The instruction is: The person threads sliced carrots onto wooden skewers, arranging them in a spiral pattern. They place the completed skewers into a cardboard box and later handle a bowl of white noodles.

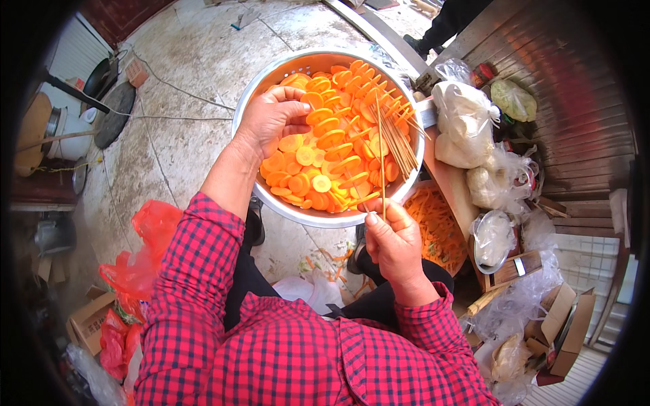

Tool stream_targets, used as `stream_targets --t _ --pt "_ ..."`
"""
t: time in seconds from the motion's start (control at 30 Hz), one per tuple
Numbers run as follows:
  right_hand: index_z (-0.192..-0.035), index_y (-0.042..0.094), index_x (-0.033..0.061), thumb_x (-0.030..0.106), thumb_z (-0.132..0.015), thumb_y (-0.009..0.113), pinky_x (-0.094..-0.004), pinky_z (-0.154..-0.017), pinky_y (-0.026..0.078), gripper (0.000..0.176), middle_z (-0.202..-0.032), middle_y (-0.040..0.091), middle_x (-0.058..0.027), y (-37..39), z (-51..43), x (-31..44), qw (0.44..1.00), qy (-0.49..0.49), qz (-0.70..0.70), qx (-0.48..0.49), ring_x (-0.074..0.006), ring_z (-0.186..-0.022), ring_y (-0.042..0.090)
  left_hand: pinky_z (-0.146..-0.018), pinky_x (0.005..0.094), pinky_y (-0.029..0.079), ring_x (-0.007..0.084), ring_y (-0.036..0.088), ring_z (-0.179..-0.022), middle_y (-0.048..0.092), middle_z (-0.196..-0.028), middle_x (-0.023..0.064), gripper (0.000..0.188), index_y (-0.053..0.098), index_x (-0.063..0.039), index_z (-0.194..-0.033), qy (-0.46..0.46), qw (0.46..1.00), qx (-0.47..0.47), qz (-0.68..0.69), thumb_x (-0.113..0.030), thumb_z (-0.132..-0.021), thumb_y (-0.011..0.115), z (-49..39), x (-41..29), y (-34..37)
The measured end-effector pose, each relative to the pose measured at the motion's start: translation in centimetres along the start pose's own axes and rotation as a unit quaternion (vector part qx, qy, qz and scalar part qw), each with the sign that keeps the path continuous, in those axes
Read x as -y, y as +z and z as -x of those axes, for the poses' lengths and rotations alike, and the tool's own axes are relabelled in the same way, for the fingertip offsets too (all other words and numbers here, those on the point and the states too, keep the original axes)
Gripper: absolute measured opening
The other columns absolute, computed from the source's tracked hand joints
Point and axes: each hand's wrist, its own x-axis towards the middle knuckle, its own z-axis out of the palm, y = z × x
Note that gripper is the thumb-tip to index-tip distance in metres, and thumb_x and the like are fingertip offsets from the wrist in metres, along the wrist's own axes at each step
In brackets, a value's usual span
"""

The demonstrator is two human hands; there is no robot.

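Note:
My left hand [279,116] pinches a round carrot slice at the far end of a skewer threaded with several spaced carrot slices [331,139]. My right hand [393,241] grips the near end of that skewer. Between its fingers it also holds a bare thin bamboo stick [381,157], which points away from me. Both hands are over a large metal colander [289,217] heaped with loose carrot slices [304,156]. Another row of spaced slices [370,86], apparently skewered, rests on the heap. A bundle of bamboo skewers [398,142] lies at the colander's right side.
A container of carrot shreds [435,223] stands right of my knee. Beyond it are filled plastic bags [459,124] and a bowl [492,241]. Red plastic bags [152,228] lie left. A cord [172,117] crosses the floor. Another person's leg [449,25] shows at top right.

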Motion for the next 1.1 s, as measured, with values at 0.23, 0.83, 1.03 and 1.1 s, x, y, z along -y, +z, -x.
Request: stream_targets --t 0.23,0.83,1.03,1.1 --pt "-0.107 0.056 0.0014 0.015 -0.095 0.058 -0.0174 -0.047 0.033 0.018 -0.065 0.050 0.0047 0.0 0.0 0.0 1.000 0.001 0.008 0.000 -0.0024 -0.050 0.043 -0.072 0.0323 0.057 0.0143 0.065 -0.080 0.066 -0.088 0.0029 0.014 0.058 -0.008 -0.100 -0.006 0.994 0.018 0.106 -0.003 -0.087 0.060 0.3 -0.2 -0.4" --pt "-0.107 0.059 0.0002 0.017 -0.094 0.059 -0.0170 -0.038 0.027 0.021 -0.056 0.049 0.0033 0.4 -0.2 -0.3 0.999 -0.029 0.023 -0.015 -0.0027 -0.040 0.038 -0.065 0.0286 0.056 0.0131 0.064 -0.070 0.064 -0.079 0.0028 0.012 0.057 -0.008 -0.094 0.052 0.994 -0.029 0.088 -0.004 -0.084 0.063 0.5 -0.1 0.2" --pt "-0.107 0.059 -0.0003 0.017 -0.094 0.059 -0.0172 -0.038 0.028 0.022 -0.056 0.049 0.0028 0.3 -0.1 -0.5 0.999 -0.031 0.033 -0.019 -0.0029 -0.040 0.039 -0.063 0.0238 0.054 0.0090 0.062 -0.069 0.063 -0.078 0.0015 0.006 0.058 -0.006 -0.088 0.129 0.988 -0.060 -0.051 -0.005 -0.083 0.061 1.4 -0.6 1.4" --pt "-0.107 0.059 -0.0005 0.016 -0.094 0.059 -0.0172 -0.038 0.028 0.022 -0.056 0.049 0.0026 0.3 -0.1 -0.5 0.999 -0.034 0.031 -0.020 -0.0030 -0.040 0.038 -0.063 0.0230 0.053 0.0083 0.062 -0.069 0.063 -0.078 0.0014 0.004 0.059 -0.005 -0.087 0.137 0.987 -0.057 -0.058 -0.005 -0.083 0.060 1.5 -0.6 1.6"
